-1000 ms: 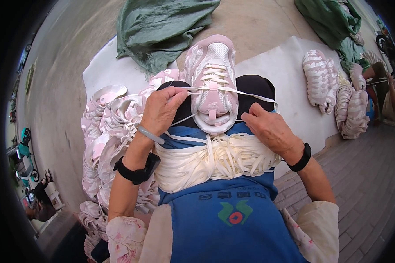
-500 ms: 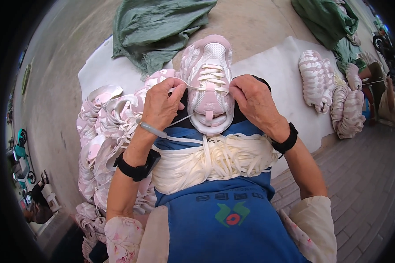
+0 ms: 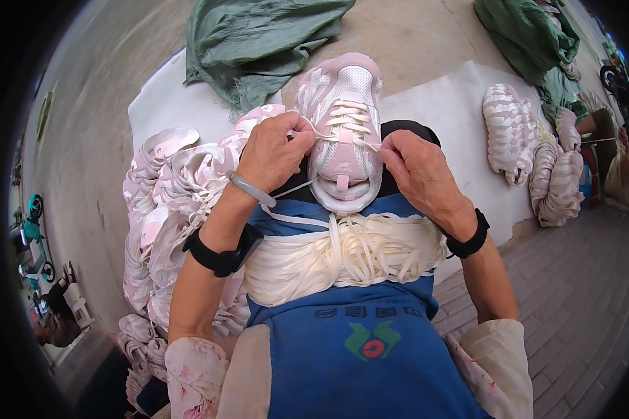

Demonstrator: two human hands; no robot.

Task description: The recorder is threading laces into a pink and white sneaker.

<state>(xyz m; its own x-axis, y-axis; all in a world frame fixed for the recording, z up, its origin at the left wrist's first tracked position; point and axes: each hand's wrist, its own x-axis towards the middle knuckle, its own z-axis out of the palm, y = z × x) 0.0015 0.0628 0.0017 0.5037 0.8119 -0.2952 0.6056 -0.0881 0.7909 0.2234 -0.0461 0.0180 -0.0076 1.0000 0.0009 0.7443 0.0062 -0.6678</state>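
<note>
A pink and white sneaker [image 3: 340,140] rests on my lap, toe pointing away from me. Cream laces [image 3: 350,115] cross its front in several rows. At the shoe's left side my left hand [image 3: 276,150] pinches one lace end, which runs to the upper eyelets. My right hand [image 3: 418,167] pinches the other end at the right side, a short taut stretch showing between fingers and shoe. Across my blue apron [image 3: 342,349] lies a thick bundle of cream laces [image 3: 342,258], tied in the middle. One loose strand goes from near the bundle toward my left wrist.
Many pink and white shoe parts [image 3: 164,209] are heaped on my left. Bundled shoe uppers [image 3: 508,133] lie on a white sheet [image 3: 433,98] at right. Green cloth [image 3: 258,49] sits ahead, another [image 3: 528,45] at far right. Another person's hand [image 3: 625,143] shows at the right edge.
My right hand has drawn a little away from the shoe, and the lace between them now shows stretched. The whole view has shifted slightly.
</note>
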